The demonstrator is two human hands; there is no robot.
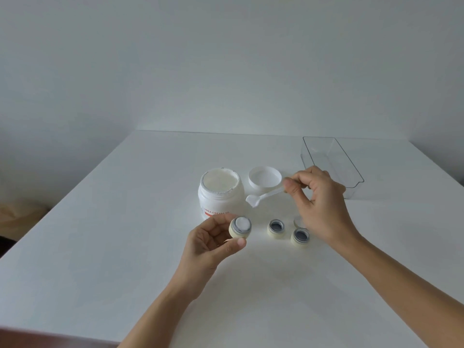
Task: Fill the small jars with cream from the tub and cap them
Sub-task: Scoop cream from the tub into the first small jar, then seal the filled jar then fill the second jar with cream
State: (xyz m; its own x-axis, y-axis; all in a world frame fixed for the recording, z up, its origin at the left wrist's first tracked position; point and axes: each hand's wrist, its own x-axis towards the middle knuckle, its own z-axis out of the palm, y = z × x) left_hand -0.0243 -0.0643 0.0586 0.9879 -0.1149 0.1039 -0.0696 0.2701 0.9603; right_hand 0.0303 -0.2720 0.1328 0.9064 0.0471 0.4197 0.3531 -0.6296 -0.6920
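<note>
Cream-filled jar (240,227) sits pinched in the left hand (213,243) (uncapped), while the right hand (319,204) beside it grips a white spatula (263,197).

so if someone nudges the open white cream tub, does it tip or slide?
The open white cream tub probably slides rather than tips: it looks squat, wide-based and nearly full, so likely heavy. Its smooth plastic wall may feel slippery.

Plain room; white table (105,247), bare wall (226,59)

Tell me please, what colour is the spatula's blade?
White, like its handle; spatula, head view.
</note>
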